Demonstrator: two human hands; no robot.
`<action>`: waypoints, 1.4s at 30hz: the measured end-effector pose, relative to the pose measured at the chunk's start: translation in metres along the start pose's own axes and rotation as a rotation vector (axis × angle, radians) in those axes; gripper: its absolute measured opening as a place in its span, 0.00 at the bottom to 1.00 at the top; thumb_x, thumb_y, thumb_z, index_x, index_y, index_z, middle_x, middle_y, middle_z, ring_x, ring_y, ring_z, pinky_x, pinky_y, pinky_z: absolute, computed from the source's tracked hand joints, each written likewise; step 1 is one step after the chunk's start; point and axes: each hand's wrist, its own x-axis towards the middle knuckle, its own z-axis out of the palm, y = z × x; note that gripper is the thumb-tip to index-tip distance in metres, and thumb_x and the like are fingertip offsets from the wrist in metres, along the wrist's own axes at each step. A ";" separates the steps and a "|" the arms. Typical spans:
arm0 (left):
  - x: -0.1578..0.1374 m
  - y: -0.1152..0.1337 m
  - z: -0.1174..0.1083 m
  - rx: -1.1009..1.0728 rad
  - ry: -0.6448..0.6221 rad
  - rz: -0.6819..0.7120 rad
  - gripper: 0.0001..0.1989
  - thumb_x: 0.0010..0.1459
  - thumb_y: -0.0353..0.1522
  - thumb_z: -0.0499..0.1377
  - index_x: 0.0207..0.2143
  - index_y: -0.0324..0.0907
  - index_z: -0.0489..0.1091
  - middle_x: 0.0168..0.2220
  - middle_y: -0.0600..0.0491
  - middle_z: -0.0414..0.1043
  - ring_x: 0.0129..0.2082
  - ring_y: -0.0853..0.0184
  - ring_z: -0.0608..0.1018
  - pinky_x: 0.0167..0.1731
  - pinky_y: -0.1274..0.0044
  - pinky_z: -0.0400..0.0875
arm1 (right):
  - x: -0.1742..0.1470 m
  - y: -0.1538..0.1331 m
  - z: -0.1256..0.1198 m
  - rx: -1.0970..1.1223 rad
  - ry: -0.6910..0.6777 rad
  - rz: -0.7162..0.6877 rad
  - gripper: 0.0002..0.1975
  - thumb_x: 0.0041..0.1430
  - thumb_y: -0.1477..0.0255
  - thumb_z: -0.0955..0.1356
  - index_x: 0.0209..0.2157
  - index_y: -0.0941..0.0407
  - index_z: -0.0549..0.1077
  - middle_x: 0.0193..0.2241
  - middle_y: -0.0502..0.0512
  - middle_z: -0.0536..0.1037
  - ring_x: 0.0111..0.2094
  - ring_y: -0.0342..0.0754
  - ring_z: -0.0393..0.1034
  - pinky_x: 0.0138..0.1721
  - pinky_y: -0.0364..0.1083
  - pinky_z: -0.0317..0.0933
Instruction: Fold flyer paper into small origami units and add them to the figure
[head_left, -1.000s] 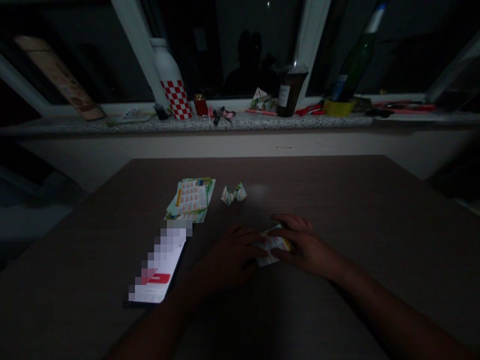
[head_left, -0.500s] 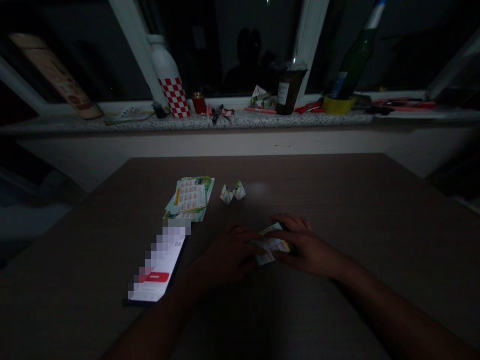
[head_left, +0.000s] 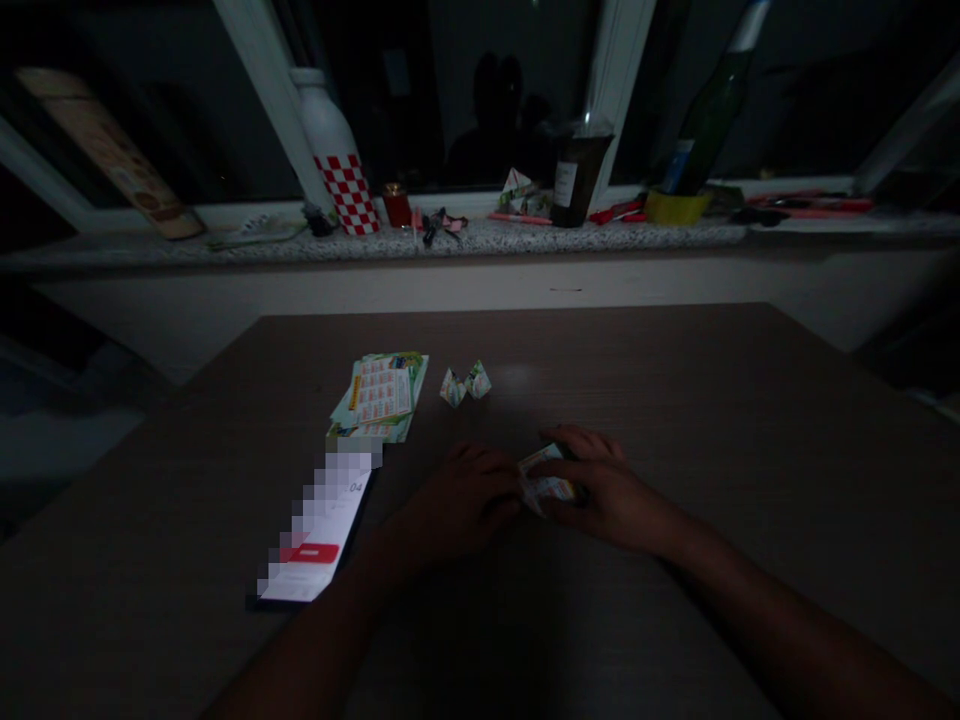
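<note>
A small printed paper card (head_left: 541, 462), white with colored print, lies on the brown table between my hands. My right hand (head_left: 600, 490) is closed on its right side, the thumb near the lower edge and fingers over the top. My left hand (head_left: 469, 500) has its curled fingertips at the card's left edge, gripping there. The fingers hide part of the card, and dim light blurs its folds. Beyond my hands stands a small folded paper piece (head_left: 466, 385) with two pointed halves. To its left lies a loose stack of similar printed cards (head_left: 381, 395).
A phone (head_left: 322, 530) with a lit screen lies left of my left forearm. Along the granite windowsill (head_left: 480, 238) stand a checkered white bottle (head_left: 337, 150), a red-brown jar (head_left: 397, 205), a dark plastic cup (head_left: 579, 180) and a green bottle (head_left: 709, 120).
My left fingers have drawn back a little from over the card to its left edge. Less of the card's lower left shows now. My right hand stays nearly in place.
</note>
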 end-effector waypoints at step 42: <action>0.015 0.016 0.026 0.328 0.030 -0.387 0.12 0.62 0.32 0.47 0.37 0.40 0.70 0.39 0.47 0.69 0.42 0.58 0.69 0.41 0.66 0.60 | 0.004 -0.006 0.004 -0.019 0.028 0.108 0.16 0.51 0.66 0.71 0.44 0.48 0.75 0.56 0.56 0.66 0.58 0.58 0.56 0.55 0.58 0.47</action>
